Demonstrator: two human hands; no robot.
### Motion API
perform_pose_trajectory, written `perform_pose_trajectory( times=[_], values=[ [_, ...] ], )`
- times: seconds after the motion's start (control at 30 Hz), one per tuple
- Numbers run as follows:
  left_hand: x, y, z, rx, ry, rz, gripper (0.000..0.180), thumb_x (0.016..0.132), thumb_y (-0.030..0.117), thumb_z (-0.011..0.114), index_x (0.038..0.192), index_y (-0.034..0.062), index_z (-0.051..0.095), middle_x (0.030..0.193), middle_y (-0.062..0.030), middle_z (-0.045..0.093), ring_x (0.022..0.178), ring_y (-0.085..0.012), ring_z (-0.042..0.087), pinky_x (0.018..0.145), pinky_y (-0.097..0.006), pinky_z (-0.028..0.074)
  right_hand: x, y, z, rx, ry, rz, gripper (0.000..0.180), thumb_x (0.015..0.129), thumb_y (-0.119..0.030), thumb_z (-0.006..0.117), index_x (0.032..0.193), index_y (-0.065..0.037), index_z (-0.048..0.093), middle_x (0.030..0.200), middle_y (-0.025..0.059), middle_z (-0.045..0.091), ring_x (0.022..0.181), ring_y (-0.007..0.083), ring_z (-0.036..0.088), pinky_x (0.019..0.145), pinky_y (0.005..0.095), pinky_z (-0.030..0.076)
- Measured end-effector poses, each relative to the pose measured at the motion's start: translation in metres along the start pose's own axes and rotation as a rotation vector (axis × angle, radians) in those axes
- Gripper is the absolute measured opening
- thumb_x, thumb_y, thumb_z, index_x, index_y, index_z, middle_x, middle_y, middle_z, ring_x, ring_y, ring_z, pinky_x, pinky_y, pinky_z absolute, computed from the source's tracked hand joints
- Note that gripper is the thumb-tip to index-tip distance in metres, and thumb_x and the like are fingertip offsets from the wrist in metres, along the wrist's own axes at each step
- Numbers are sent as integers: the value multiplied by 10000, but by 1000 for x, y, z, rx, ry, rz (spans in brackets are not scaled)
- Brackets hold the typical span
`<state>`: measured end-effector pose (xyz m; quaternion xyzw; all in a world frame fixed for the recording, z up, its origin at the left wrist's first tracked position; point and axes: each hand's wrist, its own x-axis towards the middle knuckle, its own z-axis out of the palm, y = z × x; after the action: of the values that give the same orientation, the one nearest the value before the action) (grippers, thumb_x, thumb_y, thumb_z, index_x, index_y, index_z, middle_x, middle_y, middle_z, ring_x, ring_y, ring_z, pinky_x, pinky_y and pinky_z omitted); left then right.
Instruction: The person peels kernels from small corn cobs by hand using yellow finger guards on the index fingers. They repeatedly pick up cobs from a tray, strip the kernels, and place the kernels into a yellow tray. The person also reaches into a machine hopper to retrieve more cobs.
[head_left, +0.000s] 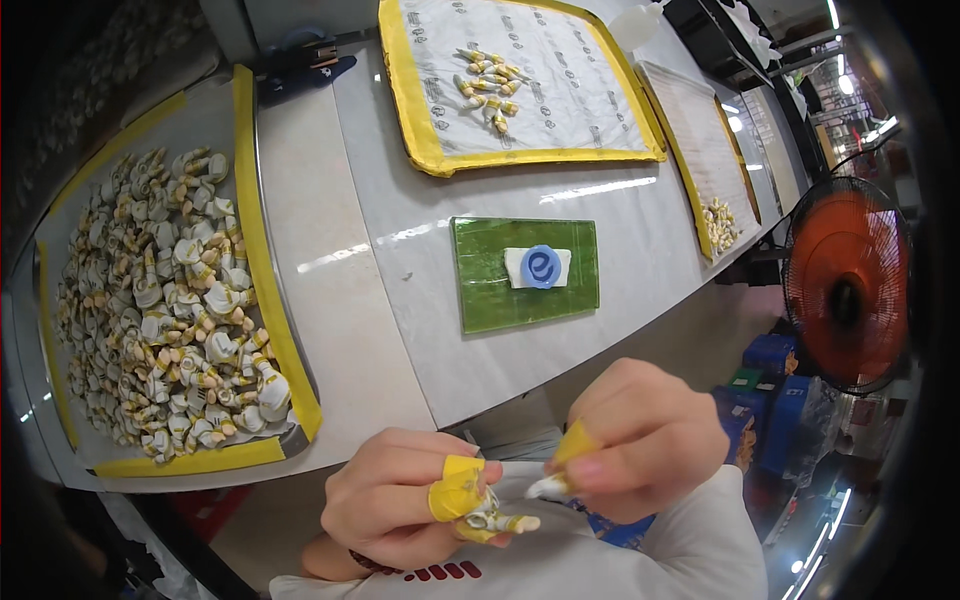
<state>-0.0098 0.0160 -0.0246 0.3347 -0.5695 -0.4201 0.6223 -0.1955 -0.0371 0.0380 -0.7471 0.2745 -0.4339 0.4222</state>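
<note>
With the left hand [395, 492] clamped on a figurine [486, 519] and the right hand [655, 440] pinching a white bit [546, 488], a slack grip risked dropping either past the table's [420, 340] near edge

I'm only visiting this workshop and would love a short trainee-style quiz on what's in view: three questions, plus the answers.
1. Fill in the blank: the left hand wears a finger covering coloured ____.
2. Multiple choice: what does that hand hold?
A) a spoon
B) a small white-and-yellow piece
C) a book
3. True or false: the orange fan stands to the right of the green board.

Key:
1. Yellow.
2. B.
3. True.
</note>
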Motion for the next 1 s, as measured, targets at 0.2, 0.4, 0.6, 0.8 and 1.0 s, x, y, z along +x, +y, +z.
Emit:
perform_pose_trajectory(
  times=[0.2, 0.4, 0.6, 0.8, 1.0],
  values=[
    [6, 3, 2, 30, -46, 3, 350, 674, 155, 812, 925, 24, 607, 797, -103, 627, 693, -217, 598, 583, -291, 513, 5, 3, 7, -58, -62, -76, 137, 690, 55, 697, 808, 44, 628, 755, 116, 591, 614, 220, 558, 525, 281, 466],
    [11, 10, 1, 24, -49, -10, 274, 602, 36, 807, 820, -7, 646, 792, -118, 652, 667, -235, 628, 596, -307, 535, 7, 3, 8, -73, -134, -131, 102, 724, 54, 667, 777, 79, 584, 772, 147, 572, 610, 232, 539, 518, 286, 465],
    [15, 8, 1, 22, -66, 50, 269, 621, 34, 793, 831, 3, 628, 766, -104, 642, 654, -226, 620, 596, -311, 537, 9, 3, 6, -50, -154, -133, 104, 723, 56, 664, 766, 86, 574, 770, 154, 567, 606, 236, 537, 516, 292, 468],
    [15, 7, -1, 96, -105, 67, 302, 628, 55, 802, 858, 22, 609, 795, -109, 652, 667, -226, 623, 599, -298, 525, 6, 5, 7, -82, -117, -169, 104, 707, 66, 671, 767, 75, 586, 748, 139, 575, 597, 227, 545, 518, 286, 473],
    [17, 13, 10, 301, 33, 56, 331, 572, 55, 811, 858, -1, 652, 808, -109, 664, 688, -230, 634, 607, -289, 535, 1, 6, 4, -158, -86, -153, 161, 663, 67, 702, 801, 49, 621, 737, 117, 596, 586, 217, 560, 523, 276, 480]
  ],
)
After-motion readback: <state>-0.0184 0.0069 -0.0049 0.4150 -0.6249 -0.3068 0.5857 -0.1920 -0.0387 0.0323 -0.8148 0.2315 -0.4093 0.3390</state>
